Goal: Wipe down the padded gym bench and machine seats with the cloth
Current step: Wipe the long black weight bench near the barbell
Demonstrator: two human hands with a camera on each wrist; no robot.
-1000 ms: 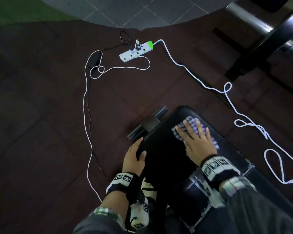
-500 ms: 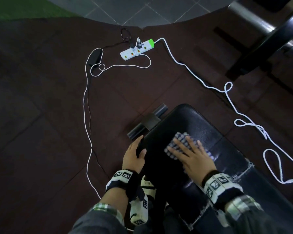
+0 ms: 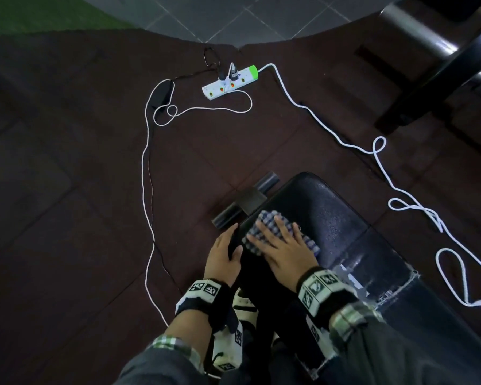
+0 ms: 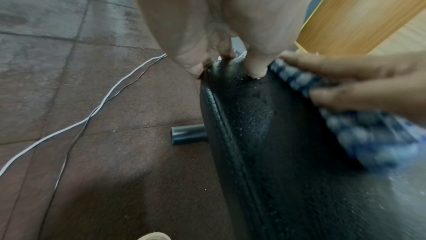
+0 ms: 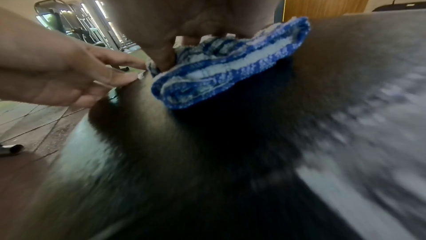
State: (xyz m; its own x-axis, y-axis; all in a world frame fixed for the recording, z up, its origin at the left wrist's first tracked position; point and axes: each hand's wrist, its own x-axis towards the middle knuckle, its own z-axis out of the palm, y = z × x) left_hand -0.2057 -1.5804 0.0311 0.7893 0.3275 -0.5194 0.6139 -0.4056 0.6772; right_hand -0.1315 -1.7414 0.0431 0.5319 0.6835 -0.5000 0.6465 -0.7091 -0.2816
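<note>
At the near corner of the bench (image 3: 325,215), the right hand (image 3: 285,247) lies flat with fingers spread, pressing the cloth (image 3: 267,220) onto the black pad. The left hand (image 3: 222,257) grips the pad's left edge, thumb on top and fingers curled over the side, steadying it.

The cloth is a blue-and-white checked knit, folded to a thick pad, its blue hem sticking out past the palm in the right wrist view. It looks soft, light and limp, so it should bunch unless a flat palm keeps it spread; pressing from above, as now, seems the right hold. The pad's grained vinyl looks slick and shows fine droplets near the left fingers, so the cloth should glide easily.

On the floor (image 3: 75,245) beyond, a white power strip (image 3: 229,82) with a green end trails white cord (image 3: 321,120). No brand or writing is readable anywhere; the wrist bands carry only black-and-white marker squares.
</note>
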